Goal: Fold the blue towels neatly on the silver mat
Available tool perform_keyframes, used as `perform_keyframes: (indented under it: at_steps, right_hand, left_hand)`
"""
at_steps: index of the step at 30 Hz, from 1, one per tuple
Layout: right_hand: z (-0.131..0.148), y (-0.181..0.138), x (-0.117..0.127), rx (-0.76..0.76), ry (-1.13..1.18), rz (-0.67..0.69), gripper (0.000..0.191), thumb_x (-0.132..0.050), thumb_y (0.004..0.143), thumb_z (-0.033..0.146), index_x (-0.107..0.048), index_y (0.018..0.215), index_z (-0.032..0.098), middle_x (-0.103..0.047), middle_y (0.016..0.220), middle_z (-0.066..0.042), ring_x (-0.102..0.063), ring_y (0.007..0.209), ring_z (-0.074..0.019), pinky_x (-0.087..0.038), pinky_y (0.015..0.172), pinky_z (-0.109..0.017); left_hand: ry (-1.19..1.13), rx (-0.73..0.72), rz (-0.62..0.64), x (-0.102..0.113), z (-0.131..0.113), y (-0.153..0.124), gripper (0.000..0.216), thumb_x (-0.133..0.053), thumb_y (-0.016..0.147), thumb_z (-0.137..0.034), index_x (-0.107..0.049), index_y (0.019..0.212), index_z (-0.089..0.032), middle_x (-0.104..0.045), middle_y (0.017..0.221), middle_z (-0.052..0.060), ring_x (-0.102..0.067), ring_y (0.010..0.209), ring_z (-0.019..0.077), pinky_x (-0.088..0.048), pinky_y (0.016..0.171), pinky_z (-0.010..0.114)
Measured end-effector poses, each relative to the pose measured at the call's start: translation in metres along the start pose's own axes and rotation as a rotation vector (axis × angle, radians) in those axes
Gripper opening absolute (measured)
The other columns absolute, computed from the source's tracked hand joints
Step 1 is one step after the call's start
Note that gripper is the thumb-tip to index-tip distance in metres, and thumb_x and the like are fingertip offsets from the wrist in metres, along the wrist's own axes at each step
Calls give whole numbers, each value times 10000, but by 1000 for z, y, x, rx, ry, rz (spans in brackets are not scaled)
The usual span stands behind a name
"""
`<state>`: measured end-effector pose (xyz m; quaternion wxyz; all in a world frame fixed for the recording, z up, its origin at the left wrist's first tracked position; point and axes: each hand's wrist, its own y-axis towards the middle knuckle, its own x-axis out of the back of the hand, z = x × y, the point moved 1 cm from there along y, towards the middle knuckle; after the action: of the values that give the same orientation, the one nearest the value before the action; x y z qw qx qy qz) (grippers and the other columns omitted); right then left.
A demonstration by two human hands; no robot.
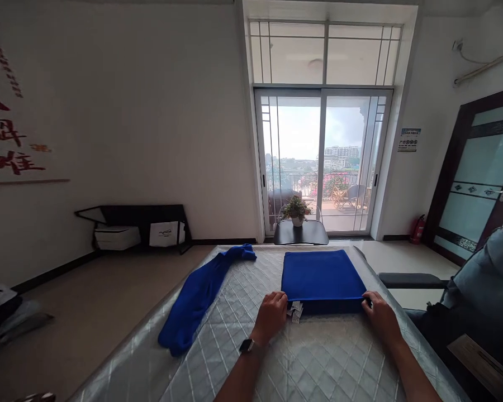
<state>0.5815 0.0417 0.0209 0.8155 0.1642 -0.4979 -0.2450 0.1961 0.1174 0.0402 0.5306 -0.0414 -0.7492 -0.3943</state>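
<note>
A blue cloth (322,273) lies spread in a flat, neat rectangle on the quilted silvery mattress (318,357). Its near edge shows a darker blue strip, and white fabric labels (295,311) stick out at the left end. My left hand (271,314), with a watch on the wrist, is closed on the near left corner. At the near right corner, my right hand (380,317) pinches the cloth between thumb and fingers. A second blue cloth (203,296), long and rumpled, lies along the mattress's left side, apart from both hands.
Beyond the mattress, a potted plant (297,211) stands on a small black table (300,233) before sliding glass doors. A dark armchair (486,279) is close on the right. A black rack (142,218) with white boxes stands by the left wall.
</note>
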Motion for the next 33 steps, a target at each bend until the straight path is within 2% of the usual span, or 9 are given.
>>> perform_keyframes:
  at_steps: [4, 7, 9, 11, 15, 20, 27, 33]
  right_hand:
    - [1, 1, 1, 40, -101, -19, 267, -434, 914, 309, -671, 1012, 234, -721, 1093, -65, -668, 1027, -238, -477, 931, -366]
    - [7, 4, 2, 59, -250, -48, 206, -474, 895, 288, -672, 926, 242, -725, 1038, -70, -643, 1057, -269, -460, 957, -410]
    - [14, 7, 1, 97, -318, -64, 198, -483, 893, 274, -676, 902, 232, -717, 1088, -96, -630, 1090, -285, -452, 986, -433]
    - [23, 9, -4, 161, -335, -78, 245, -466, 909, 267, -695, 976, 214, -692, 1204, -118, -603, 1171, -290, -423, 1058, -448]
    - [34, 6, -20, 251, -309, -36, 432, -406, 981, 327, -626, 1333, 208, -577, 1452, -99, -458, 1396, -281, -305, 1197, -477]
    - [27, -6, -33, 225, -271, 107, 530, -373, 1022, 493, -486, 1503, 301, -458, 1577, -35, -353, 1481, -285, -315, 1200, -506]
    - [21, -13, -36, 204, -268, 114, 571, -354, 1010, 588, -461, 1517, 349, -392, 1618, -18, -284, 1511, -318, -331, 1189, -543]
    - [8, -12, -45, 248, -273, 71, 611, -344, 983, 625, -476, 1509, 345, -417, 1604, -21, -312, 1495, -337, -334, 1185, -562]
  left_hand:
    - [-14, 13, -14, 2, -1, 0, 253, -490, 908, -95, -654, 1052, -224, -715, 1137, 66, -631, 1094, 242, -488, 991, 427]
    - [-25, 9, -55, 1, -8, 3, 371, -493, 877, -91, -637, 1193, -222, -679, 1293, 79, -593, 1231, 257, -460, 1079, 463]
    - [-33, -49, -60, -1, -16, 5, 451, -479, 895, -110, -590, 1318, -223, -604, 1435, 86, -525, 1350, 261, -419, 1143, 479]
    - [-45, -136, -27, -5, -25, 6, 493, -476, 928, -158, -527, 1414, -229, -506, 1546, 85, -436, 1442, 263, -379, 1186, 490]
    - [-74, -195, 89, -14, -36, 3, 572, -512, 968, -275, -399, 1526, -226, -395, 1627, 92, -331, 1510, 261, -340, 1218, 498]
    - [-112, -163, 171, -17, -37, -1, 590, -554, 943, -280, -419, 1516, -249, -433, 1605, 85, -350, 1502, 249, -327, 1226, 499]
    - [-166, -69, 168, -16, -43, 1, 520, -584, 920, -268, -541, 1437, -228, -497, 1557, 108, -406, 1471, 258, -309, 1232, 510]
    - [-212, -49, 222, -11, -40, 1, 516, -547, 952, -345, -524, 1459, -253, -480, 1571, 93, -380, 1486, 256, -256, 1250, 511]
